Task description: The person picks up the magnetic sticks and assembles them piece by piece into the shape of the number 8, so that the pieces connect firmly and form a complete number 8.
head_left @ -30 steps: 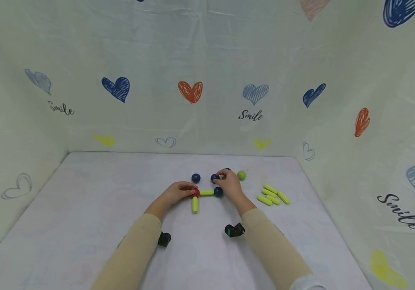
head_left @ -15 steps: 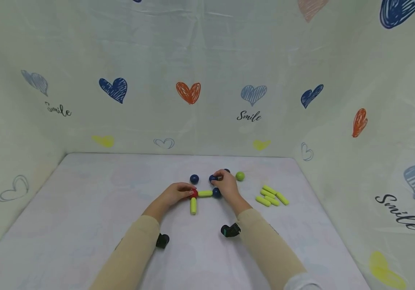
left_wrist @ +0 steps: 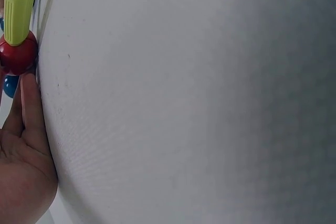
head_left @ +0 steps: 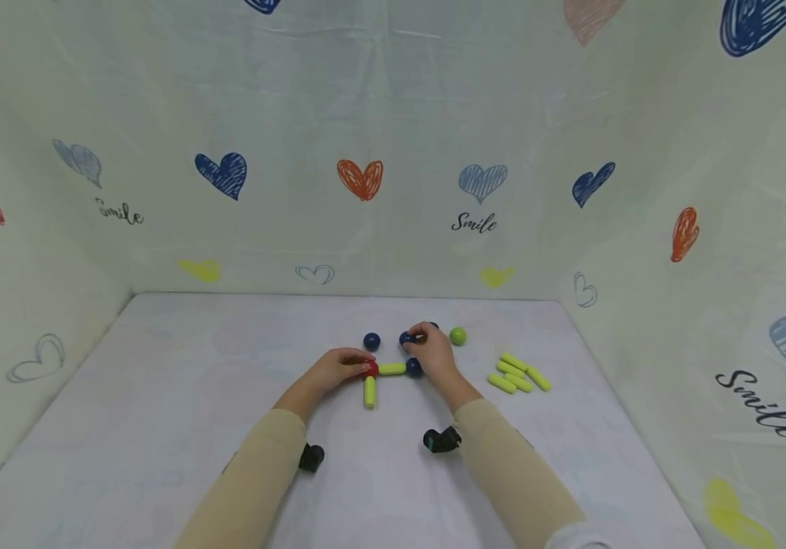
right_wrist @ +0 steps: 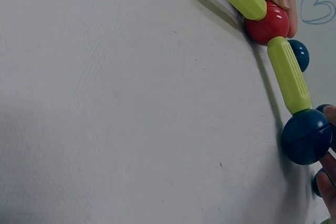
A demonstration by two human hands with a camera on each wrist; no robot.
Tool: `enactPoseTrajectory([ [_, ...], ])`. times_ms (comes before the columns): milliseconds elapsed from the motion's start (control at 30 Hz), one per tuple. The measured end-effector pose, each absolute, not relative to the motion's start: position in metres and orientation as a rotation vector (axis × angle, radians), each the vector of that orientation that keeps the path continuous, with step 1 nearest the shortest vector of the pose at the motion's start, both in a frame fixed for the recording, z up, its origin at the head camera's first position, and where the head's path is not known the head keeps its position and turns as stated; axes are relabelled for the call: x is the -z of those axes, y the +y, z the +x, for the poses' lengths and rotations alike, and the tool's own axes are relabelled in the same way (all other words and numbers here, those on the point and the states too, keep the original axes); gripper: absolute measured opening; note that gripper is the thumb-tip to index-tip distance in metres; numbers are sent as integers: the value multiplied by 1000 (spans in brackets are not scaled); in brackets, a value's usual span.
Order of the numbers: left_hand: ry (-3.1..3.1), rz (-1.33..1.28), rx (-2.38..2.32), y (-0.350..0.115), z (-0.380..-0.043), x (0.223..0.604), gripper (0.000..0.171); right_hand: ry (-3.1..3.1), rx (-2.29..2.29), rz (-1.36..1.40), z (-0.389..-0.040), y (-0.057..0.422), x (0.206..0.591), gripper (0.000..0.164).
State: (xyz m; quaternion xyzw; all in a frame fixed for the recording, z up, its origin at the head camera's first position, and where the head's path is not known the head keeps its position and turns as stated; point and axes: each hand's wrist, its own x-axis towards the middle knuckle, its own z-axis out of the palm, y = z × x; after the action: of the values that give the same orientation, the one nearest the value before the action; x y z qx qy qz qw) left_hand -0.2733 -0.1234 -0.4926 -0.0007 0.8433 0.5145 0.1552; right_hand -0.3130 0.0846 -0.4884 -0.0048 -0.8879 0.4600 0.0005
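Red ball (head_left: 370, 369) sits at the corner of an L on the far half of the white table (head_left: 159, 427), with the near rod (head_left: 370, 393) running toward me and the side rod (head_left: 392, 369) reaching right to the joined blue ball (head_left: 414, 367). My left hand (head_left: 335, 369) grasps the red ball between thumb and fingers, just as it does a second ago. My right hand (head_left: 434, 354) pinches the held blue ball (head_left: 404, 338) just beyond the joined one, also as before; I see no clear change in either grip, and the L keeps its shape and place. What does differ is my head view, which has shifted slightly, so the wall hearts (head_left: 360, 180) and the table edge appear a little lower than half a second ago. Around my hands, the left blue ball (head_left: 372, 341) lies behind the red one, a dark ball (head_left: 434, 326) is mostly hidden behind my right hand, and the green ball (head_left: 457, 336) rests to its right. Five loose rods (head_left: 538, 378) lie grouped farther right, unmoved on the table.
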Motion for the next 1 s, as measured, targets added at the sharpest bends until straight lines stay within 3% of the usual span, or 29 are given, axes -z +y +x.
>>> enactPoseTrajectory([
  [567,2383,-6,-1481,-124,-277,496,27,-2710,-1543,65,-302,94,471,22],
  [1000,2403,33,-1480,-125,-275,493,27,-2697,-1527,214,-265,94,464,19],
])
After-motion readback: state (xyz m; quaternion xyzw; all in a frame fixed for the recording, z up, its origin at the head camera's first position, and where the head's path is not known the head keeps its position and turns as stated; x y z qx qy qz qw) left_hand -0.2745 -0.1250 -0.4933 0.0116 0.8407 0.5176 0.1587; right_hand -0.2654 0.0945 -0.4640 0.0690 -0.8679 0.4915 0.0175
